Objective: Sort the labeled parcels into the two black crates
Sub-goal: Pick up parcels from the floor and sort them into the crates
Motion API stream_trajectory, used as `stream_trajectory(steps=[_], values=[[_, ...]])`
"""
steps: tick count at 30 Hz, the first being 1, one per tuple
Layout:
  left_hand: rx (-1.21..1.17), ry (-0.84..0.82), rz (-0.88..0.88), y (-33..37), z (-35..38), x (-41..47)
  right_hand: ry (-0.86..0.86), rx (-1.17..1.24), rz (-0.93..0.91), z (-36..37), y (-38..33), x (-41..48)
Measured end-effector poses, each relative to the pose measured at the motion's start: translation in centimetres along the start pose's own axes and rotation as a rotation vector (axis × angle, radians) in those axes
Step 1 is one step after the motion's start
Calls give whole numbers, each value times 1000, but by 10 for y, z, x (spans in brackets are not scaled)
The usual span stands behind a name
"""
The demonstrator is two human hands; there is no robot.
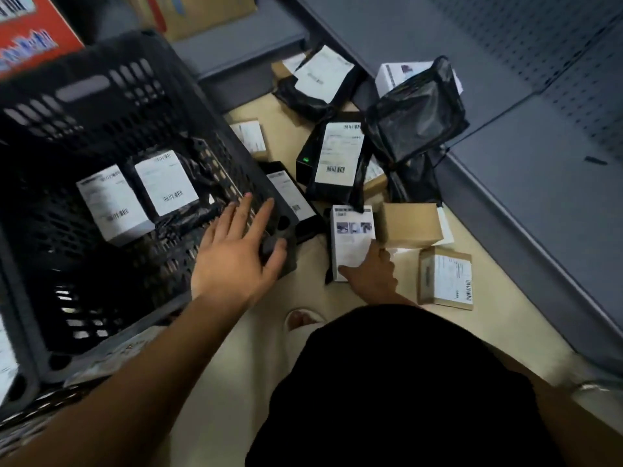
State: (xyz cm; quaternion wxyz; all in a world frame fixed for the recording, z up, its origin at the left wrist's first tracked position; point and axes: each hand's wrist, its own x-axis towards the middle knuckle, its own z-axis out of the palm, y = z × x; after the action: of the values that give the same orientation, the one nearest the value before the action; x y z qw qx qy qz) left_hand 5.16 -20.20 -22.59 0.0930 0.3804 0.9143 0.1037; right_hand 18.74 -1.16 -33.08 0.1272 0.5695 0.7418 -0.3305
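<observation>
The crate (84, 92), tilted and open towards the person, fills the left of the view and holds two labelled parcels (113, 205) lying label-up on its bottom. Grey shelving (505, 170) closes off the right side, so the floor (502, 335) between is a narrow strip strewn with unsorted bags and cartons. Among these the white box (352, 237) lies just right of the crate's near corner, its long axis pointing away from the person, with a brown box (409, 225) touching or nearly touching its right side. The left hand (236, 254) rests on that crate corner with fingers spread straight, gripping nothing. The right hand (371, 274) holds the white box at its near end, thumb along the lower edge, the fingers hidden behind it. The right hand is plainly the nearer one. The box would probably have to rise over the crate's wall and go left, where there is open room beside the two parcels.
</observation>
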Motion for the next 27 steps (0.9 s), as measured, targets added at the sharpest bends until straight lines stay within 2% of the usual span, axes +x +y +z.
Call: stream_trajectory(steps=[8, 11, 13, 16, 18, 20, 24, 27], values=[[96, 81, 42, -1, 12, 2, 41, -52, 46, 27, -17, 26], [84, 46, 35, -2, 10, 3, -1, 60, 47, 14, -16, 19], [55, -4, 25, -1, 5, 3, -72, 244, 81, -5, -18, 7], [-97, -82, -2, 0, -5, 3, -258, 497, 134, -47, -24, -18], [-358, -86, -42, -3, -21, 1, -388, 535, 105, -77, -28, -41], [-582, -46, -65, -12, -47, -6, -444, 558, 36, -108, -34, -67], [-634, 88, -56, -37, -123, -36, -523, 711, -97, -165, -65, -122], [-718, 118, -164, -64, -179, -77, -540, 786, -209, -188, -111, -174]])
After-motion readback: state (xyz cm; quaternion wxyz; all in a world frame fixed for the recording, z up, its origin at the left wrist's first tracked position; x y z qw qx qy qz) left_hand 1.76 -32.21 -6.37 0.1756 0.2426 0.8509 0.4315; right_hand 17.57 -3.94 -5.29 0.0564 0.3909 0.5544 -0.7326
